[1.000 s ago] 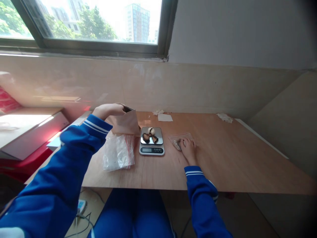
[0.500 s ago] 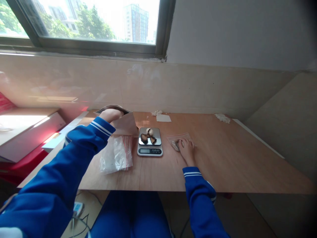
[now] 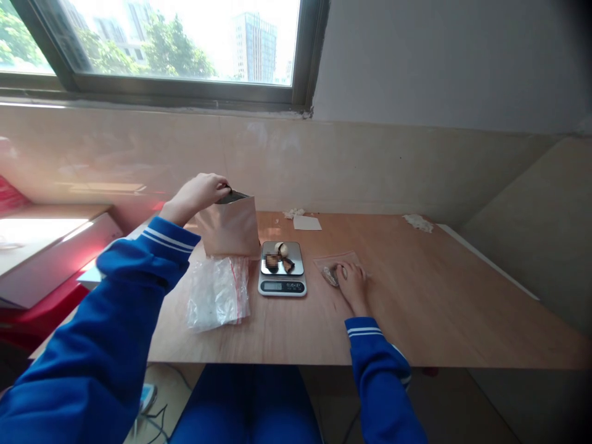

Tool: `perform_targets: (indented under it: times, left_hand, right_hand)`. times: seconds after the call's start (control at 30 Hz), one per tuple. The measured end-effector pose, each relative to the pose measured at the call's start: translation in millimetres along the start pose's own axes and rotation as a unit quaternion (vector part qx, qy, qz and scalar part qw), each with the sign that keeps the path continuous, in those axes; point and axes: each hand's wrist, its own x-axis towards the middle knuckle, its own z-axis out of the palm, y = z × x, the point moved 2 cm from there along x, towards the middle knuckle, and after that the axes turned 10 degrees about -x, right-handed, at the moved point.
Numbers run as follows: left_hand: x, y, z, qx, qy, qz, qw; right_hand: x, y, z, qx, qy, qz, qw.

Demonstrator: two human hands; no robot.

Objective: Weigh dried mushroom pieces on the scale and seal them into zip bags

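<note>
At the mouth of a brown paper bag (image 3: 231, 229), my left hand (image 3: 201, 192) has its fingers pressed together. Something dark shows by its fingertips, too small to make out. My right hand (image 3: 354, 285) rests on a small clear zip bag (image 3: 329, 264), fingers curled over it; a dark lump inside is partly covered by them. Between the hands stands a digital kitchen scale (image 3: 282, 288). On its metal plate lie a pale round piece (image 3: 281, 249), a brown piece (image 3: 288, 265) and a blurred brown piece (image 3: 272, 263).
A stack of clear zip bags (image 3: 217, 295) lies in front of the paper bag. Near the wall are a white card (image 3: 308, 222) and a crumpled white scrap (image 3: 419, 222). The wooden table (image 3: 439, 308) has its front edge close to my legs.
My left hand has risen out of the paper bag to its mouth, and the bag's top now stands higher and narrower. My right hand has stayed on the small zip bag.
</note>
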Motion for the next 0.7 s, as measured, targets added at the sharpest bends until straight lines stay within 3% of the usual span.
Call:
perform_targets:
  times: [0.1, 0.13, 0.23, 0.3, 0.37, 0.5, 0.7]
  left_hand:
    - [-8, 30, 9, -0.067, 0.143, 0.051, 0.986]
    - [-11, 41, 21, -0.107, 0.153, 0.075, 0.980]
    - [-16, 77, 83, -0.212, 0.001, 0.169, 0.963]
    - [-19, 94, 130, -0.220, -0.118, 0.183, 0.951]
    - [-20, 101, 170, -0.164, -0.209, 0.150, 0.952]
    - [-21, 102, 206, -0.124, -0.211, 0.112, 0.963]
    - [-24, 95, 212, -0.081, -0.204, 0.108, 0.970]
  right_hand:
    - [0, 0, 0, 0.001, 0.006, -0.003, 1.000]
    - [0, 0, 0, 0.001, 0.006, -0.004, 1.000]
    - [0, 1, 0, 0.006, -0.001, -0.004, 1.000]
    - [-1, 1, 1, 0.009, -0.004, 0.000, 1.000]
    - [-2, 2, 2, 0.010, -0.003, 0.003, 1.000]
    - [-2, 2, 2, 0.005, 0.003, 0.001, 1.000]
    - [-2, 0, 0, 0.007, 0.006, 0.001, 1.000]
